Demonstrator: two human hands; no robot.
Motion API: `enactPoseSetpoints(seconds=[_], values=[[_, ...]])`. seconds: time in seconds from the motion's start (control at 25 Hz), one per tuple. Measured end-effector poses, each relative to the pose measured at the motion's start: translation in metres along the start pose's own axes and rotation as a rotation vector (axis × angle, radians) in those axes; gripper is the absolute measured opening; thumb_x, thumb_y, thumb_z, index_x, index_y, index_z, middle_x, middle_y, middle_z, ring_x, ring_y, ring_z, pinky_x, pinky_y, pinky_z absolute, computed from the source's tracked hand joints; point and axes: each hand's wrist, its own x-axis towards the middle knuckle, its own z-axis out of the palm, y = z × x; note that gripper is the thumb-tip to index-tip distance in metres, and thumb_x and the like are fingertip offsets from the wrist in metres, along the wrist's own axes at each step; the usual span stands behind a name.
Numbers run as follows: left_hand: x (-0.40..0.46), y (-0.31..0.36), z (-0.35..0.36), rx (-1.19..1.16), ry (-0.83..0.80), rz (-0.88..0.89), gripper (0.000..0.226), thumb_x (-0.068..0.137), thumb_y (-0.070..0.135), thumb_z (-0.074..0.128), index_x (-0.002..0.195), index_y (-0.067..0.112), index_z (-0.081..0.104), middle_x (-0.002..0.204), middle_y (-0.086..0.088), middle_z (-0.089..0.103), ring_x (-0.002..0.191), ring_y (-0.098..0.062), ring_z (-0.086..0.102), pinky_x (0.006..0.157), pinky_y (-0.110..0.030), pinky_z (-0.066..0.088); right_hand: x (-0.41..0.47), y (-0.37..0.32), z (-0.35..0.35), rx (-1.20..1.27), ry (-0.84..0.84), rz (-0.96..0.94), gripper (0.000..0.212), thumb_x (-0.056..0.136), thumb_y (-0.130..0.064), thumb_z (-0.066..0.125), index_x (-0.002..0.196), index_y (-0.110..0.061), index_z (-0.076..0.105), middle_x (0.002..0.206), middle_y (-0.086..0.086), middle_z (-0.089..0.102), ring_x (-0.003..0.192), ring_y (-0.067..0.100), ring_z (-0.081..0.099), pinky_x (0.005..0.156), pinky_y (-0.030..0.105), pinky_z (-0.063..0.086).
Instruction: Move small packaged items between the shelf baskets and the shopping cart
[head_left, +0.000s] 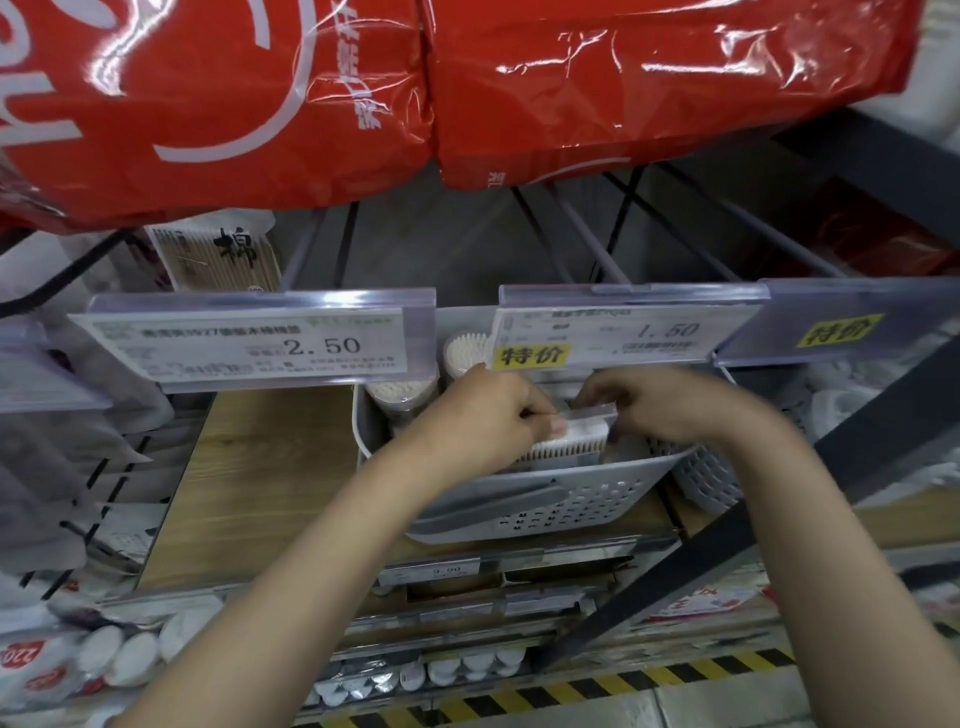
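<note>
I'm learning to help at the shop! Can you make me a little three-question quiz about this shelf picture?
1. True or false: both hands hold the cotton swab pack over the grey basket.
2. Which price tag has a yellow sticker? A) the 2.50 tag B) the 1.50 tag
3. Fill in: the big packages on the shelf above are coloured ____.

Key: 1 true, the left hand and right hand pinch it with their fingers; 2 B; 3 red.
</note>
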Motion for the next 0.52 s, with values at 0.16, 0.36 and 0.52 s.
enactPoseSetpoints(seconds=[0.16, 0.36, 0.52], values=[[0.015, -0.001, 0.004, -0.16, 0.047, -0.088, 0.021, 0.091, 0.031, 0.06, 0.095, 0.014, 0.073, 0.073, 0.013, 0.057, 0.062, 0.005, 0.046, 0.05, 0.002, 0.033, -0.021, -0.002, -0.004, 0.608, 0.166, -0.043, 0.017, 0.093, -0.014, 0.057, 0.103, -0.021, 0.069, 0.104, -0.002, 0.071, 0.095, 0.015, 0.066, 0.089, 0.034, 0.053], [0.027, -0.001, 0.015, -0.276, 0.066, -0.104, 0.02, 0.092, 0.027, 0.059, 0.085, 0.012, 0.069, 0.075, 0.006, 0.06, 0.068, -0.002, 0.049, 0.059, -0.013, 0.039, -0.022, 0.001, -0.002, 0.398, 0.091, -0.046, 0.014, 0.085, -0.017, 0.069, 0.099, -0.02, 0.066, 0.099, 0.003, 0.069, 0.089, 0.018, 0.065, 0.08, 0.032, 0.054], [0.027, -0.013, 0.019, -0.206, 0.023, -0.14, 0.02, 0.086, 0.026, 0.067, 0.095, 0.008, 0.064, 0.092, -0.005, 0.063, 0.082, -0.014, 0.057, 0.074, -0.025, 0.045, -0.003, -0.002, 0.0, -0.018, 0.167, 0.107, 0.013, 0.09, -0.022, 0.062, 0.104, -0.024, 0.06, 0.115, 0.002, 0.062, 0.101, 0.02, 0.057, 0.082, 0.029, 0.045]])
